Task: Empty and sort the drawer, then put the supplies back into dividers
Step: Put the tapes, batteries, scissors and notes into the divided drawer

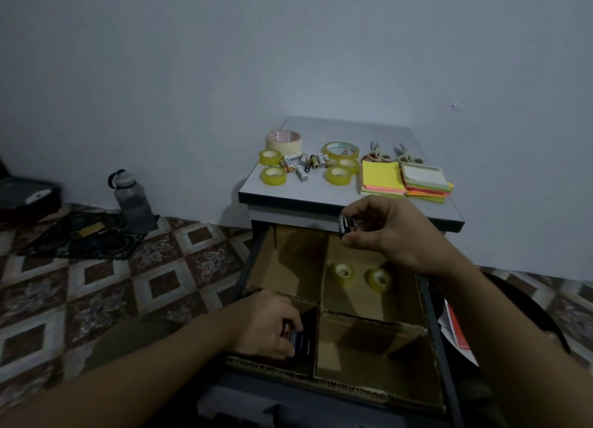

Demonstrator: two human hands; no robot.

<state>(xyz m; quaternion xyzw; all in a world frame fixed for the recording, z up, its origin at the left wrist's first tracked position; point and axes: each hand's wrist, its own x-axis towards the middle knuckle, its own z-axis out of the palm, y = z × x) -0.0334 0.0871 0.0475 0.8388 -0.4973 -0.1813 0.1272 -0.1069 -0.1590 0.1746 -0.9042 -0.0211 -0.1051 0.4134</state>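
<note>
Drawer of grey metal (434, 312), fitted with brown cardboard dividers (323, 260), stands pulled out at 6 o'clock from the white cabinet top (321, 190). The left hand (266, 325) reaches into its 7 o'clock compartment, fingers curled round a dark pack of batteries (301, 341) low inside. The right hand (385, 231) hovers over the 1 o'clock compartment, thumb and fingertips pinching a small black battery pack (346, 226) clear of the cardboard, above two yellowish clear tape rolls (343, 272) lying flat there.
</note>
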